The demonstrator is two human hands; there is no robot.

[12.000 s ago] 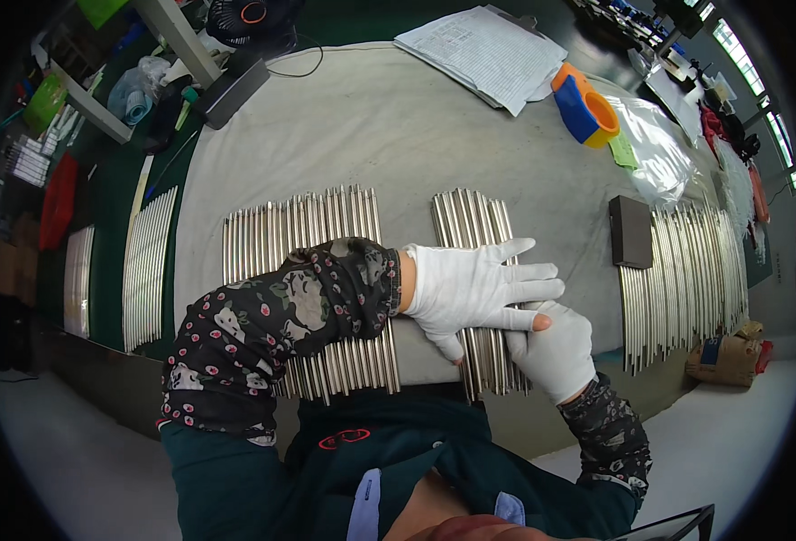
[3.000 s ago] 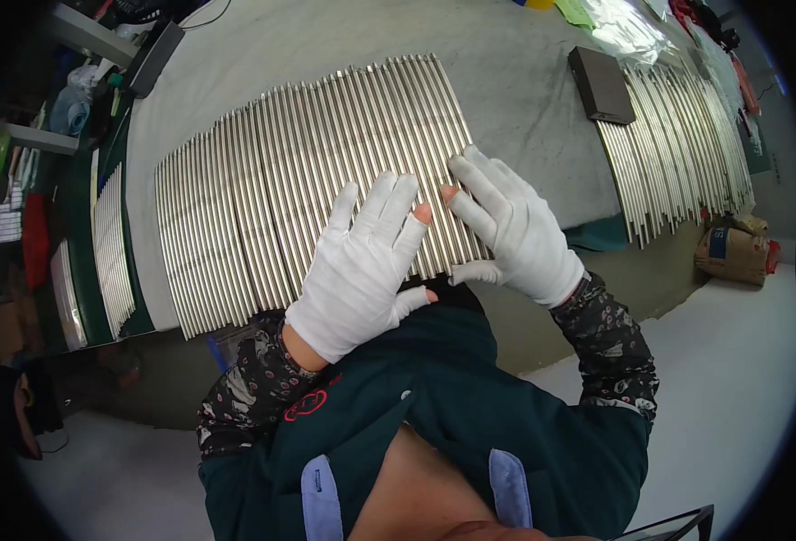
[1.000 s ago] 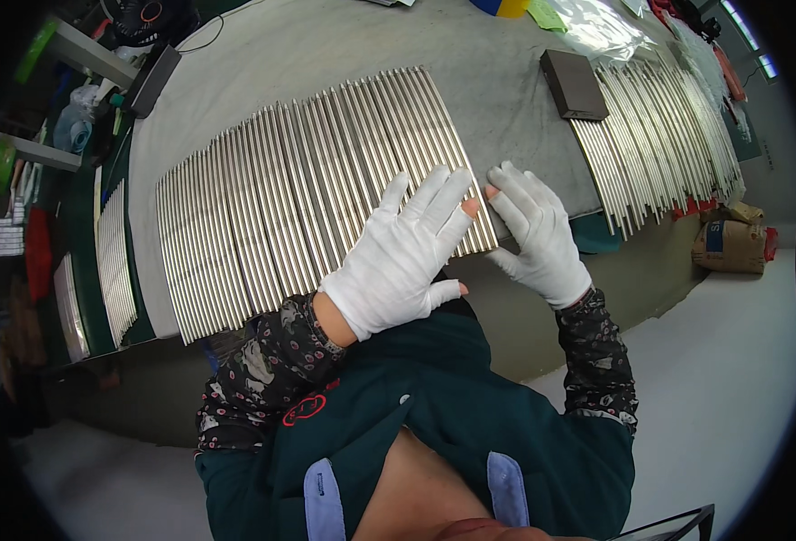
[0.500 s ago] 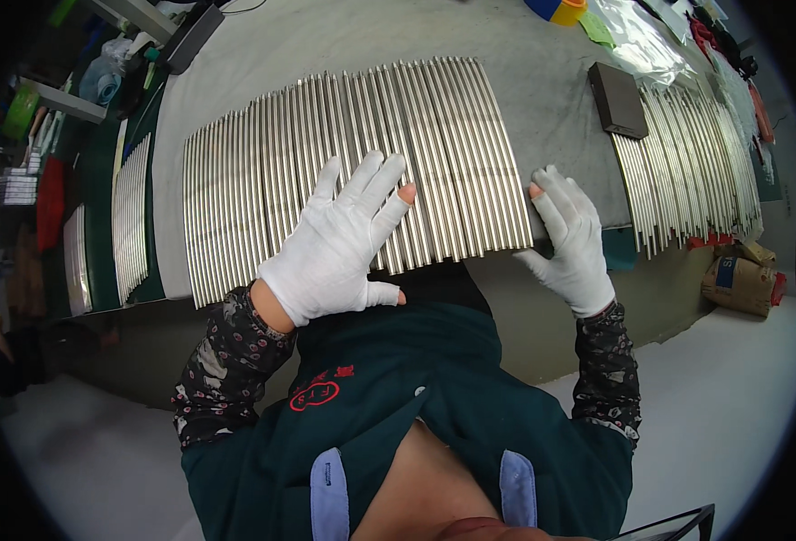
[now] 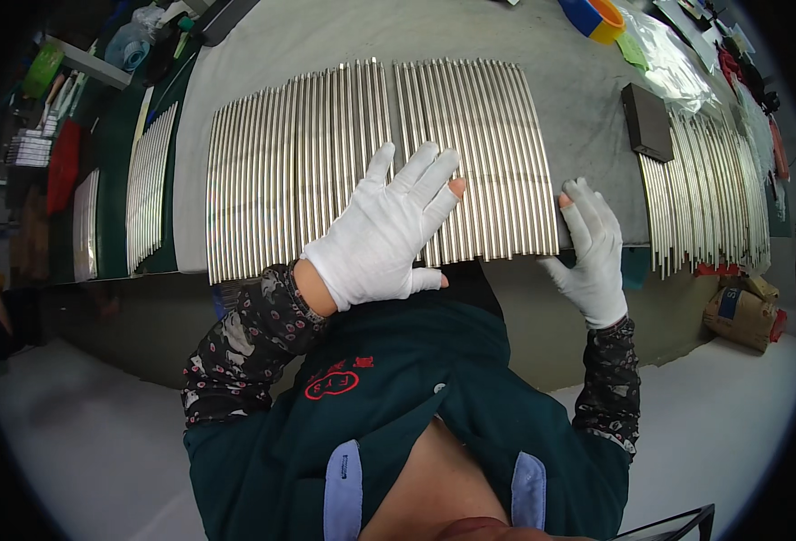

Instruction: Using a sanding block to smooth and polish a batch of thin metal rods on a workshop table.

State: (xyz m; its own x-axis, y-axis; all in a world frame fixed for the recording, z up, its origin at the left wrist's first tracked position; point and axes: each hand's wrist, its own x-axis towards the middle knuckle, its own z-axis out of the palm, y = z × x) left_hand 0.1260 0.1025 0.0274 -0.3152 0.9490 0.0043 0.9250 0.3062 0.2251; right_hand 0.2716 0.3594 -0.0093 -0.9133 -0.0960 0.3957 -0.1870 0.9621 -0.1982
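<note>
Long, thin shiny metal rods lie side by side on the grey cloth table. A narrow gap splits them into a left group [image 5: 276, 171] and a right group [image 5: 497, 135]. My left hand [image 5: 389, 230], in a white glove with some bare fingertips, lies flat with fingers spread across the lower part of the rods, over the gap. It grips nothing. My right hand [image 5: 589, 252], gloved the same way, rests at the table's front edge just right of the right group. Its fingers are stretched out and its thumb is near the last rod's lower end.
Another bundle of rods [image 5: 700, 194] lies at the right, with a dark block [image 5: 648, 122] at its upper left. Shorter rod stacks [image 5: 151, 194] lie at the left. A blue and yellow tape roll [image 5: 592, 18] is at the back. A brown bag [image 5: 739, 316] stands low at right.
A gap has opened between the two rod groups. My left hand has moved right over the rods, still flat. The whole view has shifted a little.
</note>
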